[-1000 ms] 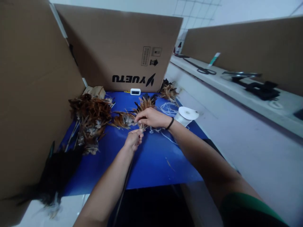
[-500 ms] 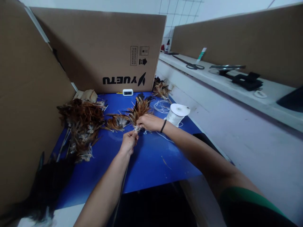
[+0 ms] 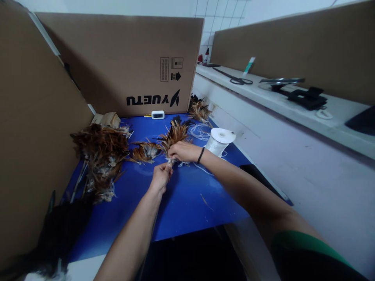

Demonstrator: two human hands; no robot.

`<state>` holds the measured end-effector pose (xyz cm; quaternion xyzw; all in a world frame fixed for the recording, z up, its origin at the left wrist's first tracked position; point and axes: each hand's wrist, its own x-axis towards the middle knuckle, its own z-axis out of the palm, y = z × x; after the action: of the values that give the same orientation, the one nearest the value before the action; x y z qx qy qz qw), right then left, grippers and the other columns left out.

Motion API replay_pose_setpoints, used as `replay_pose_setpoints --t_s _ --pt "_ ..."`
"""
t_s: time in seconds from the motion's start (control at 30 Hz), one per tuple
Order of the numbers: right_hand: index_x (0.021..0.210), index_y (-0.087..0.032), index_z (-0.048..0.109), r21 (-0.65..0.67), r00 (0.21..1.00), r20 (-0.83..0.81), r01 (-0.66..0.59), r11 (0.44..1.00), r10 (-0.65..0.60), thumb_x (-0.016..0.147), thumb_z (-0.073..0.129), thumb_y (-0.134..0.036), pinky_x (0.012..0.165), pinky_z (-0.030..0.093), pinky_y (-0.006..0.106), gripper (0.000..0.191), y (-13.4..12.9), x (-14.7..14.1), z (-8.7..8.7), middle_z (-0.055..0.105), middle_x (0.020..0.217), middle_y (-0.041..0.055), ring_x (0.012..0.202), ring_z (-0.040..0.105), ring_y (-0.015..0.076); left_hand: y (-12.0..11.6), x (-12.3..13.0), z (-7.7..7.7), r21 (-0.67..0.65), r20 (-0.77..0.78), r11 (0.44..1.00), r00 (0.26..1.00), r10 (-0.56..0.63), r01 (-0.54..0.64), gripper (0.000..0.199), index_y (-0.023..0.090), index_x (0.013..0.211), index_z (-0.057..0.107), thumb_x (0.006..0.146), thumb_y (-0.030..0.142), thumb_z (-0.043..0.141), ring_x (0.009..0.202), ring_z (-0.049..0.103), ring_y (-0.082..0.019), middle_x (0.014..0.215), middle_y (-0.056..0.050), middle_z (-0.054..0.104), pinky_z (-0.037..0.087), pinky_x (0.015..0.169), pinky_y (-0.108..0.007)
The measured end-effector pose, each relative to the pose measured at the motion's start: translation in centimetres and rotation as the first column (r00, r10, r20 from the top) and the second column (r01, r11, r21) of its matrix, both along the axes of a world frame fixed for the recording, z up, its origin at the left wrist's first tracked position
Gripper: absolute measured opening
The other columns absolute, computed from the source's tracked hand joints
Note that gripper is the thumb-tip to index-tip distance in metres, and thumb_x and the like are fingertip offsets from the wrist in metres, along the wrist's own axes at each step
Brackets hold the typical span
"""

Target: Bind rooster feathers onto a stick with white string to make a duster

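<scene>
A bundle of brown and black feathers (image 3: 177, 132) lies over the blue tabletop, its tips pointing away from me. My left hand (image 3: 162, 174) is closed around the thin stick at the base of the bundle. Just above it, my right hand (image 3: 183, 151) pinches the pale feather ends where they meet the stick; the fingertips are partly hidden. A white spool of string (image 3: 222, 137) stands to the right of my right wrist. Beside the bundle on the left rests a small pile of loose feathers (image 3: 145, 150).
A large heap of brown feathers (image 3: 102, 148) covers the table's left side, with black feathers (image 3: 63, 222) nearer me. Cardboard (image 3: 123, 62) walls the back and left. A small white digital display (image 3: 158, 114) sits at the back. Scissors (image 3: 238, 80) lie on the right ledge.
Both hands stay at the base of the feather bundle, with only a slight shift. The feather bundle has tilted a little to the right.
</scene>
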<state>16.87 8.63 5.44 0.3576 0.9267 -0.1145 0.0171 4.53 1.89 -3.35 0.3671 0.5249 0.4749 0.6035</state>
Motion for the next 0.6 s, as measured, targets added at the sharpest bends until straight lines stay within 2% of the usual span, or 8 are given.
replay_pose_setpoints --t_s 0.13,0.3,0.6 --pt "0.084 -0.017 0.068 0.013 0.997 0.072 0.033 0.999 -0.034 0.080 0.053 -0.015 0.062 0.032 0.021 0.015 -0.2 -0.4 -0.1 0.069 0.085 0.0068 0.077 0.060 0.0141 -0.1 0.1 0.0 0.038 -0.045 0.999 0.999 0.010 -0.008 0.033 0.015 0.051 0.046 0.072 0.037 0.060 0.033 0.021 -0.003 0.038 0.008 0.031 0.013 0.037 -0.019" --pt "0.085 -0.015 0.068 0.072 0.988 0.144 0.049 0.996 -0.059 0.081 0.049 -0.017 0.059 0.031 0.023 0.019 -1.0 -1.0 0.8 0.069 0.083 0.0096 0.074 0.062 0.0158 0.0 0.1 -0.2 0.072 -0.078 0.997 0.997 0.028 -0.023 0.028 0.016 0.053 0.046 0.072 0.033 0.058 0.036 0.027 -0.004 0.044 0.006 0.040 0.017 0.039 -0.019" --pt "0.090 -0.014 0.068 0.084 0.986 0.143 0.071 0.994 -0.082 0.080 0.052 -0.016 0.061 0.034 0.022 0.018 -1.4 -1.6 1.5 0.070 0.087 0.0105 0.078 0.063 0.0166 0.0 0.1 0.0 0.050 -0.086 0.999 0.996 0.025 -0.020 0.023 0.015 0.053 0.048 0.071 0.028 0.056 0.036 0.028 -0.004 0.044 0.005 0.041 0.016 0.039 -0.019"
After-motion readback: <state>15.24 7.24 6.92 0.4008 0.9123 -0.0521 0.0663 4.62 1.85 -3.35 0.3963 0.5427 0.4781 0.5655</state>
